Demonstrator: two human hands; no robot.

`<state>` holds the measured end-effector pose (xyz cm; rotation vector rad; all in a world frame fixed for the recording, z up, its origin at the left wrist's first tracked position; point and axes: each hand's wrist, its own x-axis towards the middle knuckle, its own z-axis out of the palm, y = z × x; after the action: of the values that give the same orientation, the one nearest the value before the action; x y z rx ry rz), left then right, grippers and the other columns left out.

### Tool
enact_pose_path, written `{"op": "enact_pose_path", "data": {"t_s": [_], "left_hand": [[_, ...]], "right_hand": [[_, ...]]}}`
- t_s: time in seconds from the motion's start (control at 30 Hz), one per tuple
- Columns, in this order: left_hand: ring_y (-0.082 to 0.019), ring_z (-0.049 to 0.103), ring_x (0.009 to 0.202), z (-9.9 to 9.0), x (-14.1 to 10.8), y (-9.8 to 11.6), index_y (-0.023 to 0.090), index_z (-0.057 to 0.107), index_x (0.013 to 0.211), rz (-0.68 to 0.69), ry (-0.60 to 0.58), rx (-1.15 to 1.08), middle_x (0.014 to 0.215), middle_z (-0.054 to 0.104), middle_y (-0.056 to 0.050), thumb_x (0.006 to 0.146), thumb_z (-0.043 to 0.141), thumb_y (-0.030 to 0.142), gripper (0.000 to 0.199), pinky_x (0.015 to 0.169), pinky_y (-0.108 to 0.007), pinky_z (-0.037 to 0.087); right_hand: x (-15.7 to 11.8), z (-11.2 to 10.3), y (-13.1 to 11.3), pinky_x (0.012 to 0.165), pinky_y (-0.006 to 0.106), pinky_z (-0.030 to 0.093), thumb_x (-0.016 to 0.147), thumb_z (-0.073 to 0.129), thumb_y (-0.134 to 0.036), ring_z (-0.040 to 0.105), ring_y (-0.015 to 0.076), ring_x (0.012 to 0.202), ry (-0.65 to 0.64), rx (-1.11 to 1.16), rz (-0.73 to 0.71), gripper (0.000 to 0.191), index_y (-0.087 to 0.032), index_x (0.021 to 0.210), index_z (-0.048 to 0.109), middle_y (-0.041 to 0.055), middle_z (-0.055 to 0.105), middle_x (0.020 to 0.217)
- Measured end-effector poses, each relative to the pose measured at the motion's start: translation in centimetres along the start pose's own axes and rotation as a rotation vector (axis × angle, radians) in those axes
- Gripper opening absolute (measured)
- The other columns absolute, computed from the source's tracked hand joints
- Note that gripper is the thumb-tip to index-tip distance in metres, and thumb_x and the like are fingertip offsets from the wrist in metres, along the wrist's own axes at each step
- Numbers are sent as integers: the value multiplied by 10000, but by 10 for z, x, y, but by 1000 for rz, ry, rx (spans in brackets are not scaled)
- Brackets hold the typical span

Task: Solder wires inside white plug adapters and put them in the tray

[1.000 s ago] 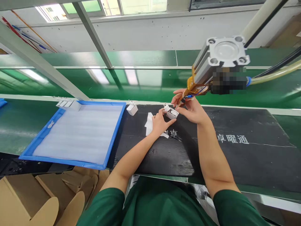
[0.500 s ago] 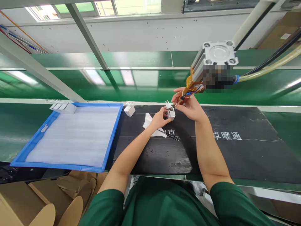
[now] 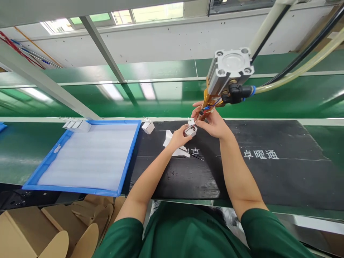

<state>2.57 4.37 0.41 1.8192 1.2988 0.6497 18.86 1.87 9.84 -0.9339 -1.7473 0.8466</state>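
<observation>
My left hand (image 3: 178, 138) is closed around a small white charger housing (image 3: 190, 131), gripping it by its sides. The housing is open on top, with parts showing inside. A white plug cap (image 3: 191, 121) with prongs sits at its far edge. My right hand (image 3: 215, 124) is wrapped around the orange lower end of a pneumatic tool (image 3: 220, 77) with a silver cylinder body. That tool's tip is close to the plug cap; whether they touch cannot be made out. Under my left wrist lie a white paper (image 3: 181, 152) and thin dark sticks (image 3: 195, 155).
Another white charger (image 3: 148, 126) stands by the blue-rimmed tray (image 3: 120, 179). Several more chargers (image 3: 77, 125) are lined up at the tray's far left corner. A black mat (image 3: 271, 179) covers the bench. Hoses (image 3: 292, 73) run from the tool to the upper right.
The pneumatic tool and my right hand have shifted left. In my left hand the charger housing has moved slightly left and turned. The camera view has shifted a little.
</observation>
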Motion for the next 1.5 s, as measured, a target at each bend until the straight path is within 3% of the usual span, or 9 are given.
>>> {"op": "enact_pose_path", "data": {"t_s": [0.13,0.33,0.5,0.63,0.8,0.93,1.03,1.5], "left_hand": [[-163,648,867,-2,-7,-11,163,594,1217,48,45,53,1239,601,-107,752,743,200,490,824,-302,545],[-260,595,1114,17,-9,-10,175,581,1158,138,168,172,1125,659,-98,842,694,248,343,973,-379,472],[-207,664,874,13,-11,-13,183,583,1191,132,181,115,964,696,-48,845,700,290,381,787,-298,499],[-125,606,665,3,-13,-11,187,605,1226,92,217,-15,808,686,11,805,742,294,455,659,-235,472],[-128,606,698,2,-13,-8,153,656,1163,154,258,-162,850,712,-14,758,775,299,447,655,-229,478],[-141,621,733,3,-12,-9,163,653,1177,219,262,-253,913,727,-29,773,756,322,446,668,-237,491],[-147,630,764,2,-12,-11,168,650,1166,231,251,-288,933,729,-30,778,751,338,436,692,-236,494],[-114,563,641,8,-12,-9,161,644,1109,117,246,-296,811,686,7,741,772,317,420,620,-231,468]], "right_hand": [[0,4,-2,774,399,504,795,650,-494,564,223,834,-11,-26,4,522,-272,1235,479,52,613,951],[-2,8,-5,751,386,504,758,671,-568,541,208,816,-60,47,-49,569,-286,1218,490,44,561,958],[-1,20,-12,703,368,500,703,716,-654,541,200,782,28,30,8,642,-289,1188,509,29,551,897],[0,28,-14,671,357,488,723,699,-666,550,189,744,84,56,10,598,-273,1138,522,28,567,877],[0,31,-12,644,339,486,751,705,-614,553,176,731,102,62,-17,541,-270,1118,506,22,561,879],[1,31,-9,626,311,488,811,702,-497,549,153,712,121,107,-98,401,-267,1089,529,5,555,850],[3,32,-9,619,316,501,848,659,-503,548,153,703,140,110,-119,315,-257,1013,554,4,553,810],[-1,35,-13,628,320,505,790,723,-492,563,161,736,66,157,-106,427,-271,1101,532,11,566,863]]}}
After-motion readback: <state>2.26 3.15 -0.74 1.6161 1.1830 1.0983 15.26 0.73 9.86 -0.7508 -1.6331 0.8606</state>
